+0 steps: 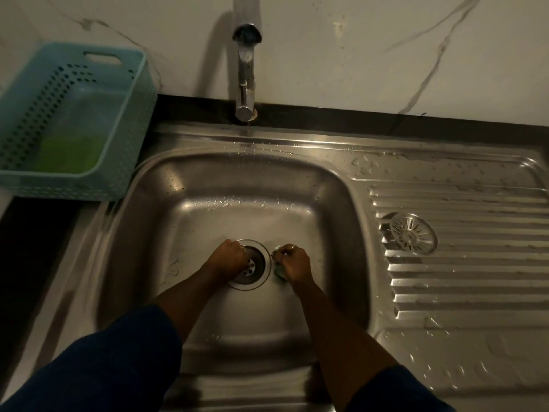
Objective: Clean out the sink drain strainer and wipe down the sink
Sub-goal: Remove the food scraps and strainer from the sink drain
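While both arms reach down into it, the stainless steel sink with its rounded square basin and ribbed draining board takes up most of the view, its metal beaded with water and likely slick to the touch. At its left rear corner, a pale blue perforated plastic basket sits on the dark counter, holding something bright green at its bottom, too blurred to name. Behind the basin a chrome tap rises against the marbled wall.

Lying apart on the draining board to the right is the round, slotted metal drain strainer, so the drain opening at the basin floor stands uncovered, showing only its fixed perforated base. I judge the strainer light, stiff and thin-edged; wet as it is, it would slip from a loose pinch, so the raised rim or the small centre knob looks the surest place to take hold.

The left hand is curled with its fingers dipping over the left edge of the drain ring, though whether they grip anything I cannot tell. The right hand is closed around a small greenish scrubbing pad, pressed to the basin floor just beside the right edge of the drain; being soft, the pad should follow the curve of the ring
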